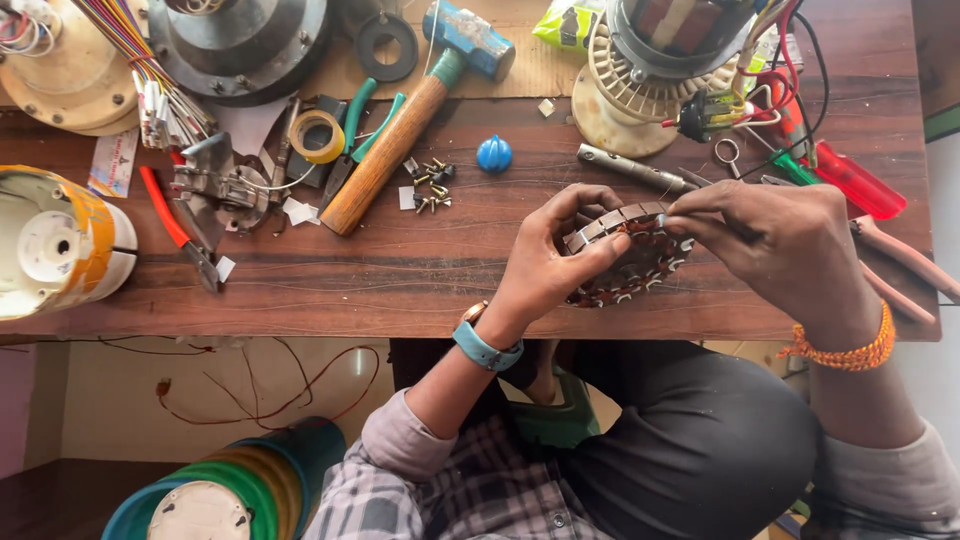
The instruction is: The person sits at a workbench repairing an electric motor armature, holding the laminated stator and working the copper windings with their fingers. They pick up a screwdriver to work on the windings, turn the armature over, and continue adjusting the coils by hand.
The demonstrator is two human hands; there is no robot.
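Note:
A round motor stator (630,262) with copper-brown windings and grey metal teeth rests near the front edge of the wooden table (400,270). My left hand (555,255) grips its left rim, fingers curled over the top. My right hand (775,245) pinches at the stator's upper right edge, where a thin wire shows between the fingertips. A blue watch sits on my left wrist and an orange thread band on my right.
A wooden-handled hammer (400,140), green-handled pliers (355,135), a tape roll (317,136), small screws (430,185), a blue knob (494,153) and a red screwdriver (850,180) lie about. Fan motor parts (650,60) stand behind. A white housing (55,245) sits left.

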